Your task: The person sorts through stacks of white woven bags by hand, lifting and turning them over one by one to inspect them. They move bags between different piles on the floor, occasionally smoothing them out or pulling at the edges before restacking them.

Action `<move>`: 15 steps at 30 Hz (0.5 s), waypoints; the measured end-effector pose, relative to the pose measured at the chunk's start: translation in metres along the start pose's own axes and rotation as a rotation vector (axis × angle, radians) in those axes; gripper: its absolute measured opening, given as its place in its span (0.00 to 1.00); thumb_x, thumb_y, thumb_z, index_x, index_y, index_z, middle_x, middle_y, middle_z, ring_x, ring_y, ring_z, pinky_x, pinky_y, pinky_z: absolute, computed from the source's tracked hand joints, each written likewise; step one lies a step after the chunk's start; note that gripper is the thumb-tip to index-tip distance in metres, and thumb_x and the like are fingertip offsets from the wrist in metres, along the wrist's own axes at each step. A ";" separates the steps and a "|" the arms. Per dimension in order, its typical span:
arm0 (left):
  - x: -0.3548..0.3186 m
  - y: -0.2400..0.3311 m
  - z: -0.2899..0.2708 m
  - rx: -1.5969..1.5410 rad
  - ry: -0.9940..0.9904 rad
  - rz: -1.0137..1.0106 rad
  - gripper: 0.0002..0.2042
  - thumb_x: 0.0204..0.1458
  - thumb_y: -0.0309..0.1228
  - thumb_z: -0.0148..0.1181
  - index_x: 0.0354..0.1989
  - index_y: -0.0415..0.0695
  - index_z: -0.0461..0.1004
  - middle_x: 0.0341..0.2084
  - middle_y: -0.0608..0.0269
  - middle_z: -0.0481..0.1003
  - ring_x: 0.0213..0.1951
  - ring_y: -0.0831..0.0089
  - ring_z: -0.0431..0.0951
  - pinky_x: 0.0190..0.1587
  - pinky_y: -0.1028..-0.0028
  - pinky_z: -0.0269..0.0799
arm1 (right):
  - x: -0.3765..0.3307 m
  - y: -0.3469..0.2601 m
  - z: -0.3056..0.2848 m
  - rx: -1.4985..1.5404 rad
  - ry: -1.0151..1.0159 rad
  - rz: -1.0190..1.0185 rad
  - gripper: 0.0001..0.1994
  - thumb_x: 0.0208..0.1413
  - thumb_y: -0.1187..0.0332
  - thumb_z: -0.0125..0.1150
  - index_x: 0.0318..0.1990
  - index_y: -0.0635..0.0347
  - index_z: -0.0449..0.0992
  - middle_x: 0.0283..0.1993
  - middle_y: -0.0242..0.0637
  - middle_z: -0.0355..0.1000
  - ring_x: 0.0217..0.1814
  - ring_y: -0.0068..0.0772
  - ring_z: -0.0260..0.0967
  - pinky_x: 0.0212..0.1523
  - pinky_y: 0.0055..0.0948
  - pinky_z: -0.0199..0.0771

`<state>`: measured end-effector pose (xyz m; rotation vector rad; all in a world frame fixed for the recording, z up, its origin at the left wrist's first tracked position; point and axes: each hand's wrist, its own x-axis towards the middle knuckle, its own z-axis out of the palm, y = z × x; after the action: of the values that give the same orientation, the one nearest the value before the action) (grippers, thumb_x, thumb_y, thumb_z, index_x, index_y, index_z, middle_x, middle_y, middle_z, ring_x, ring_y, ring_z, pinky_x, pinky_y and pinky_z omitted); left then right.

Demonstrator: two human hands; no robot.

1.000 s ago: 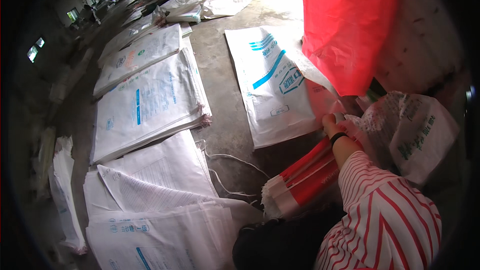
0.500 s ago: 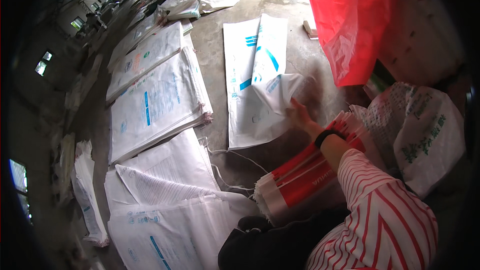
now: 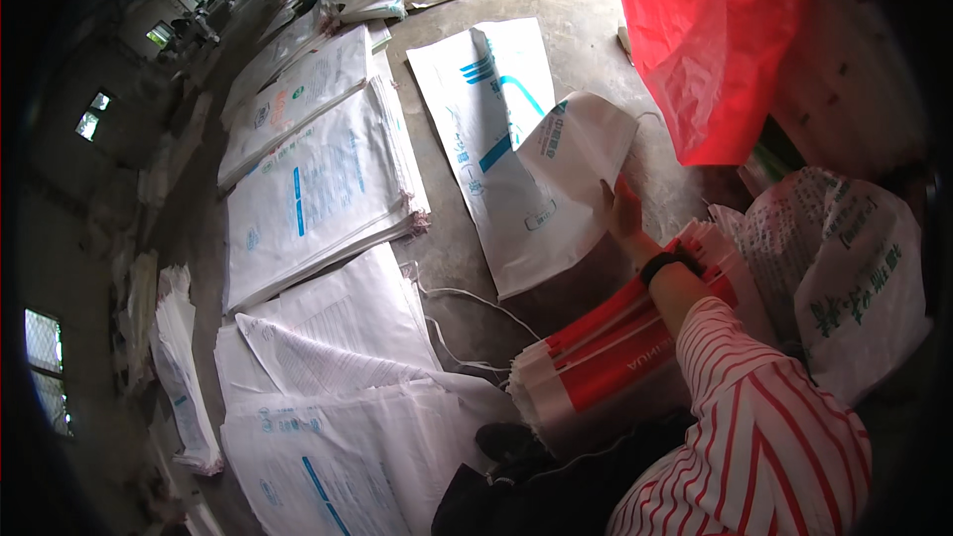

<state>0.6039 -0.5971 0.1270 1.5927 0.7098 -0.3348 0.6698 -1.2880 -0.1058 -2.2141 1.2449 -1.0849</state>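
Note:
My right hand (image 3: 623, 212), with a black band on its wrist, is closed on the right edge of a white woven sack (image 3: 541, 238) with blue print. The sack lies on the concrete floor ahead of me, and the corner by my fingers is lifted and folded over. Under my forearm is a bundle of red and white sacks (image 3: 620, 362), stacked on edge. My left hand is out of view.
On the left, stacks of white printed sacks (image 3: 308, 194) run away in a row; nearer sacks (image 3: 347, 437) lie loosely folded. White cord (image 3: 476, 298) trails on the floor. A red sheet (image 3: 710, 50) hangs at upper right, above a crumpled white sack (image 3: 834, 268) with green print.
The white sack's near end has shifted right and its far end left, so it lies more slanted. Its folded flap has opened out to the right, together with my right hand.

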 end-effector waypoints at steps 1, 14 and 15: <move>-0.001 -0.001 -0.001 -0.005 0.006 -0.002 0.23 0.61 0.35 0.55 0.59 0.33 0.63 0.47 0.45 0.74 0.45 0.57 0.78 0.43 0.66 0.76 | 0.000 -0.003 0.001 -0.007 0.086 0.026 0.18 0.59 0.59 0.50 0.45 0.67 0.70 0.43 0.61 0.73 0.47 0.66 0.70 0.49 0.53 0.70; -0.023 -0.028 -0.034 -0.021 0.070 -0.023 0.22 0.60 0.35 0.55 0.58 0.32 0.64 0.44 0.45 0.76 0.43 0.58 0.79 0.40 0.67 0.77 | -0.030 0.021 0.007 -0.616 0.220 0.257 0.36 0.54 0.57 0.60 0.66 0.65 0.56 0.62 0.56 0.63 0.63 0.56 0.63 0.62 0.48 0.64; -0.024 -0.033 -0.040 -0.029 0.065 -0.028 0.22 0.60 0.35 0.55 0.58 0.32 0.65 0.44 0.45 0.76 0.43 0.58 0.79 0.40 0.67 0.77 | -0.025 0.017 0.005 -0.496 -0.177 0.301 0.37 0.53 0.56 0.62 0.67 0.63 0.56 0.65 0.56 0.59 0.65 0.56 0.61 0.64 0.47 0.62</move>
<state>0.5577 -0.5636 0.1220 1.5734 0.7837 -0.2935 0.6566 -1.2761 -0.1315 -2.2843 1.8412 -0.4884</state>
